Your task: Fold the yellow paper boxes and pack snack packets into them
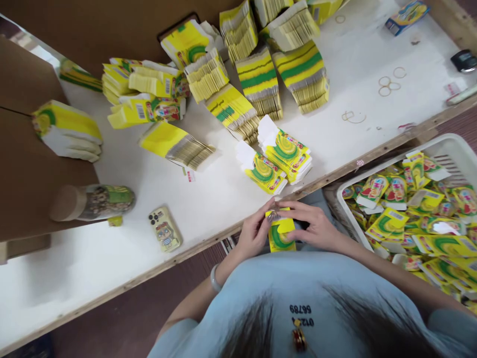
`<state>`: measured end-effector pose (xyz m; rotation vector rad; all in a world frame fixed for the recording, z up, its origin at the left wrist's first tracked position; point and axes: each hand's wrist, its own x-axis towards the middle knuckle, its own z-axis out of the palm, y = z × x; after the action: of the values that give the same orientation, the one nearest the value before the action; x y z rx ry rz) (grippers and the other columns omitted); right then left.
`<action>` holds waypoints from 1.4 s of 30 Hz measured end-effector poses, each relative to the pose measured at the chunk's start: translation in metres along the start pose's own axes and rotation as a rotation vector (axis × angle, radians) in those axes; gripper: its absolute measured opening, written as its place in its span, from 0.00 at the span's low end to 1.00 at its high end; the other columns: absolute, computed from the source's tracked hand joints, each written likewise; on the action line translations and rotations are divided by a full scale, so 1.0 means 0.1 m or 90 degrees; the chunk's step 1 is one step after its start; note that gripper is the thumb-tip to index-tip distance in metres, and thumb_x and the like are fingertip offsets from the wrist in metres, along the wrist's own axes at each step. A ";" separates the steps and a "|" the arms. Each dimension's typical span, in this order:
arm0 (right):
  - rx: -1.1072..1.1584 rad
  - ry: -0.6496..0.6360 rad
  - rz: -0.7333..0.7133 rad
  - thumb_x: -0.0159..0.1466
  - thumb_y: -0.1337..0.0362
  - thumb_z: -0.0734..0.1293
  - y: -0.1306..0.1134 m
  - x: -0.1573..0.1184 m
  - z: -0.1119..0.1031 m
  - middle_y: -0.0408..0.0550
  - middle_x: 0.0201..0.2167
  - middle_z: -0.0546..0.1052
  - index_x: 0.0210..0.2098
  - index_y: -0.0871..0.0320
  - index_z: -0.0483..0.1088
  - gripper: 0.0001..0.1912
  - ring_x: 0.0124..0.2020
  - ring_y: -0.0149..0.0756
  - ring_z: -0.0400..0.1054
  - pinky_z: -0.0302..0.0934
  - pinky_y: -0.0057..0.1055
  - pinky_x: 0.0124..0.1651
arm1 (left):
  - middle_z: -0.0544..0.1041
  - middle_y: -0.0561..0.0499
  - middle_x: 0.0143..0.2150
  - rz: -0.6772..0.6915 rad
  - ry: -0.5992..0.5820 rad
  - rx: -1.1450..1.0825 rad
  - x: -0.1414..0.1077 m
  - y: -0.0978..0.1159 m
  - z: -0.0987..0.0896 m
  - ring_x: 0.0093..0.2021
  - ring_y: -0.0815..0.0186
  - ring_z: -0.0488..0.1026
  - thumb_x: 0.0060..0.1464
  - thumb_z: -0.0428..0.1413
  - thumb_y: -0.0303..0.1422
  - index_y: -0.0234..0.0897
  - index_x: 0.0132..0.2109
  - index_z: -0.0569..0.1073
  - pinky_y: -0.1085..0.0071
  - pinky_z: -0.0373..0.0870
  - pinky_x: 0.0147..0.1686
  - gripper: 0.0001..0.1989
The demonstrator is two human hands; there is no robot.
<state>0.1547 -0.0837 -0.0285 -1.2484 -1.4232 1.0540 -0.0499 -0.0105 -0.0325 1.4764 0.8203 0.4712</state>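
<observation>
Close to my body, at the table's front edge, both hands are on a small yellow-and-green carton point(282, 237). My left hand point(257, 229) grips its left side, thumb over the upper part. With fingers curled across the top and thumb on the front face, my right hand point(312, 224) holds the other side. Just beyond my fingers lie two small stacks of flattened cartons, a left stack point(264, 172) and a right stack point(288, 151), their white flaps pointing away from me.
Bundles of flat cartons point(257, 82) cover the far middle of the white table point(219, 199). A phone point(165, 228) and a jar point(93, 202) are at left. Rubber bands point(389, 85) and a blue box point(407, 17) lie right. A white basket point(456, 144) of cartons stands beside me.
</observation>
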 end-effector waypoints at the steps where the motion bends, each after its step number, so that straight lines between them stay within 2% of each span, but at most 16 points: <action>1: 0.040 -0.007 0.070 0.65 0.54 0.73 -0.04 0.01 0.01 0.55 0.55 0.80 0.57 0.53 0.74 0.22 0.53 0.45 0.79 0.75 0.41 0.54 | 0.84 0.43 0.49 -0.017 -0.002 0.015 0.00 0.01 -0.01 0.49 0.58 0.80 0.68 0.51 0.50 0.37 0.67 0.71 0.63 0.75 0.54 0.30; 4: 0.173 -0.038 0.247 0.66 0.62 0.70 -0.16 0.04 0.05 0.51 0.48 0.81 0.58 0.54 0.68 0.22 0.41 0.36 0.80 0.76 0.33 0.41 | 0.83 0.48 0.38 -0.046 0.000 0.037 -0.01 0.02 -0.02 0.33 0.67 0.76 0.68 0.52 0.48 0.33 0.69 0.68 0.72 0.74 0.37 0.31; 6: 0.204 -0.057 0.292 0.63 0.65 0.70 -0.21 0.06 0.06 0.47 0.45 0.80 0.56 0.55 0.67 0.21 0.37 0.34 0.79 0.75 0.30 0.38 | 0.83 0.48 0.38 -0.051 0.000 0.038 -0.02 0.02 -0.01 0.30 0.69 0.73 0.67 0.52 0.48 0.32 0.69 0.68 0.74 0.72 0.34 0.32; 11: 0.180 -0.055 0.304 0.59 0.69 0.70 -0.27 0.09 0.02 0.44 0.41 0.79 0.55 0.55 0.67 0.24 0.35 0.32 0.75 0.71 0.26 0.34 | 0.83 0.43 0.51 -0.025 -0.001 0.051 0.01 0.04 0.00 0.43 0.63 0.79 0.68 0.51 0.47 0.34 0.68 0.70 0.69 0.76 0.47 0.30; 13: 0.171 -0.039 0.307 0.58 0.69 0.70 -0.26 0.08 0.00 0.45 0.41 0.79 0.55 0.55 0.68 0.24 0.34 0.31 0.74 0.71 0.26 0.34 | 0.83 0.42 0.52 -0.015 -0.005 0.067 0.03 0.04 0.00 0.43 0.63 0.79 0.68 0.50 0.46 0.34 0.68 0.69 0.68 0.76 0.48 0.29; 18: 0.318 -0.083 0.318 0.63 0.59 0.71 -0.19 0.04 -0.02 0.50 0.48 0.80 0.61 0.53 0.69 0.26 0.41 0.35 0.77 0.75 0.33 0.42 | 0.83 0.43 0.52 0.011 0.011 0.083 -0.02 0.00 0.00 0.43 0.64 0.79 0.70 0.47 0.45 0.35 0.70 0.67 0.70 0.76 0.46 0.28; 22: 0.355 -0.071 0.339 0.64 0.50 0.71 -0.13 0.02 -0.02 0.50 0.47 0.83 0.55 0.53 0.76 0.23 0.40 0.38 0.78 0.76 0.35 0.41 | 0.83 0.47 0.41 0.077 -0.048 0.129 0.04 0.00 -0.05 0.35 0.66 0.76 0.73 0.42 0.42 0.37 0.71 0.63 0.69 0.75 0.42 0.27; 25: 0.229 0.055 0.343 0.65 0.48 0.68 -0.09 -0.08 -0.26 0.52 0.45 0.83 0.53 0.54 0.76 0.23 0.38 0.40 0.79 0.75 0.35 0.37 | 0.79 0.48 0.36 0.164 -0.019 0.242 0.38 0.03 -0.24 0.34 0.64 0.74 0.72 0.42 0.42 0.39 0.63 0.73 0.66 0.73 0.42 0.23; 28: -0.144 0.198 0.366 0.68 0.50 0.61 -0.08 -0.36 -0.87 0.55 0.44 0.82 0.53 0.54 0.75 0.22 0.40 0.46 0.78 0.75 0.44 0.41 | 0.77 0.43 0.46 0.189 0.259 0.369 0.98 0.03 -0.57 0.45 0.59 0.73 0.68 0.51 0.45 0.38 0.56 0.73 0.62 0.71 0.48 0.19; 30: -0.499 0.209 0.451 0.68 0.52 0.58 -0.11 -0.60 -1.31 0.60 0.42 0.81 0.51 0.55 0.76 0.22 0.44 0.58 0.77 0.72 0.58 0.45 | 0.75 0.41 0.50 0.156 0.363 0.425 1.40 -0.01 -0.80 0.50 0.56 0.71 0.57 0.63 0.46 0.37 0.57 0.70 0.60 0.69 0.52 0.26; 31: -0.646 0.223 0.485 0.69 0.51 0.56 -0.13 -0.70 -1.48 0.64 0.45 0.80 0.53 0.56 0.75 0.24 0.49 0.65 0.76 0.68 0.66 0.49 | 0.74 0.42 0.50 0.128 0.385 0.433 1.57 -0.04 -0.89 0.49 0.57 0.71 0.51 0.68 0.46 0.36 0.56 0.70 0.60 0.69 0.51 0.31; 33: -0.837 0.227 0.511 0.71 0.49 0.54 -0.17 -0.84 -1.67 0.72 0.52 0.76 0.59 0.60 0.72 0.29 0.58 0.77 0.69 0.59 0.76 0.55 | 0.74 0.49 0.40 0.051 0.357 0.416 1.82 -0.08 -1.02 0.38 0.63 0.70 0.48 0.70 0.41 0.37 0.48 0.71 0.65 0.68 0.43 0.25; 36: -0.868 0.259 0.418 0.72 0.46 0.53 -0.18 -0.76 -1.60 0.74 0.56 0.74 0.65 0.66 0.66 0.34 0.60 0.74 0.68 0.59 0.71 0.60 | 0.68 0.56 0.28 0.041 0.274 0.385 1.91 -0.10 -1.10 0.30 0.68 0.66 0.54 0.66 0.34 0.38 0.35 0.69 0.70 0.64 0.35 0.12; 38: -0.813 0.276 0.302 0.73 0.48 0.55 -0.13 -0.53 -1.40 0.71 0.53 0.78 0.62 0.67 0.69 0.32 0.56 0.64 0.73 0.64 0.61 0.61 | 0.69 0.55 0.31 0.100 0.284 0.384 1.87 -0.07 -1.11 0.32 0.68 0.67 0.55 0.64 0.32 0.38 0.35 0.69 0.71 0.64 0.37 0.10; 40: -0.746 0.288 0.183 0.73 0.50 0.58 -0.07 -0.23 -1.16 0.67 0.51 0.80 0.60 0.65 0.71 0.28 0.55 0.58 0.74 0.63 0.56 0.64 | 0.73 0.52 0.38 0.127 0.317 0.383 1.81 -0.05 -1.11 0.36 0.67 0.69 0.52 0.67 0.34 0.38 0.42 0.71 0.71 0.65 0.39 0.15; 42: -0.674 0.286 0.089 0.72 0.53 0.61 -0.04 0.07 -0.91 0.63 0.53 0.80 0.59 0.62 0.72 0.24 0.56 0.55 0.74 0.59 0.57 0.68 | 0.73 0.51 0.41 0.093 0.309 0.375 1.78 -0.04 -1.09 0.37 0.67 0.69 0.47 0.71 0.35 0.37 0.48 0.70 0.71 0.66 0.39 0.23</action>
<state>0.2428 -0.0751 -0.0060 -2.1699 -1.5604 -0.0206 -0.0139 0.1931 -0.0602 2.0098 1.3158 0.7589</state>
